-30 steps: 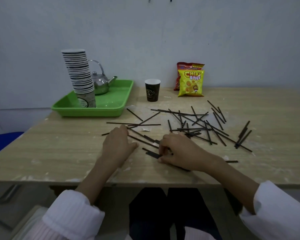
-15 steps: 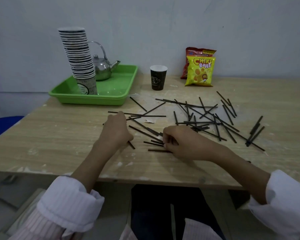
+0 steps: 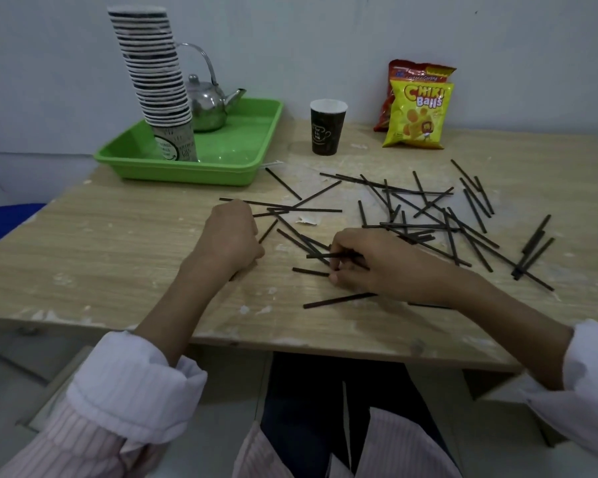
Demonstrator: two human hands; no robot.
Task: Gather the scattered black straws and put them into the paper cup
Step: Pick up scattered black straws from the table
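Black straws (image 3: 415, 226) scattered across wooden worktop (image 3: 118, 243), right hand (image 3: 377, 267) fingers (image 3: 342, 241) pinching a few near the front, left hand (image 3: 230, 236) fingers curled, contents cannot be told, dark paper cup (image 3: 327, 129) upright at rear, between green tray (image 3: 187, 170) and snack bags (image 3: 416, 115), away from hands

table (image 3: 118, 236): matt wood | kettle (image 3: 206, 105): shiny metal | tray (image 3: 187, 170): glossy plastic

The straws (image 3: 340, 300) are black; the surface (image 3: 118, 236) is pale wood-grain blotched with white. Paper cup (image 3: 327, 131) — dark brown, white rim, faint pale print. Green tray (image 3: 187, 167), silvery kettle (image 3: 208, 105), yellow snack bag (image 3: 416, 115) with red lettering, red bag (image 3: 418, 70). Sleeves (image 3: 118, 391) — pale pink, finely striped.
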